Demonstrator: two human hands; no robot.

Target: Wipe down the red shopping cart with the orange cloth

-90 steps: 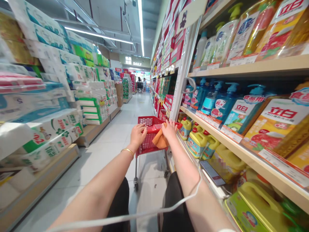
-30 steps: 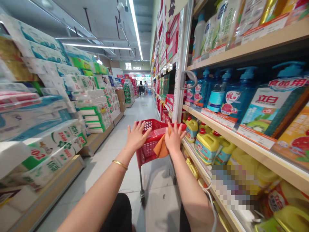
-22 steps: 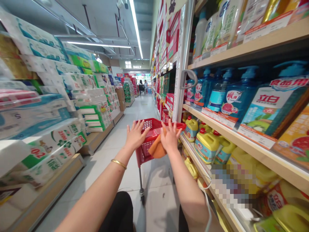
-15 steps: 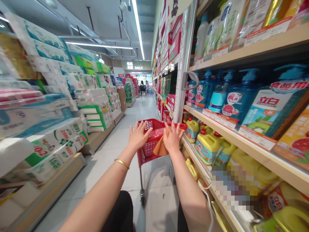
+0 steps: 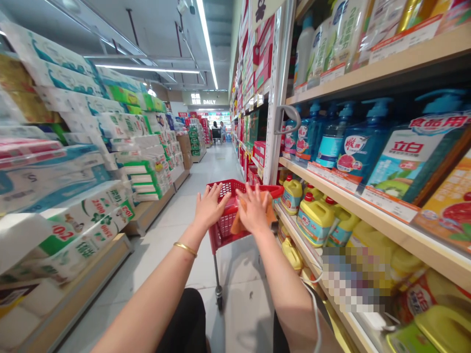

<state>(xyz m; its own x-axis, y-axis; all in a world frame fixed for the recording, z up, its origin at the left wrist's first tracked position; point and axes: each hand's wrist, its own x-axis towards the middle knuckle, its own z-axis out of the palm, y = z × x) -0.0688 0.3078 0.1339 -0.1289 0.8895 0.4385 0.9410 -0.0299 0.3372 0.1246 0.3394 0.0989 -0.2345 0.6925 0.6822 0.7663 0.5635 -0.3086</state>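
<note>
"Where was the orange cloth?"
"At three o'clock from the left hand, under the right hand, at the handle of the red cart."
"Gripped?"
"I couldn't tell; that hand was spread, so perhaps its palm merely pinned it."
"And the left?"
"Spread too, at the handle's nine o'clock, perhaps for steadying; contact was unclear."

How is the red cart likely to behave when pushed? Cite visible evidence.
The red cart would likely roll, since a visible leg ends in a wheel. It may be light for its size, as its basket wall is full of holes.
</note>
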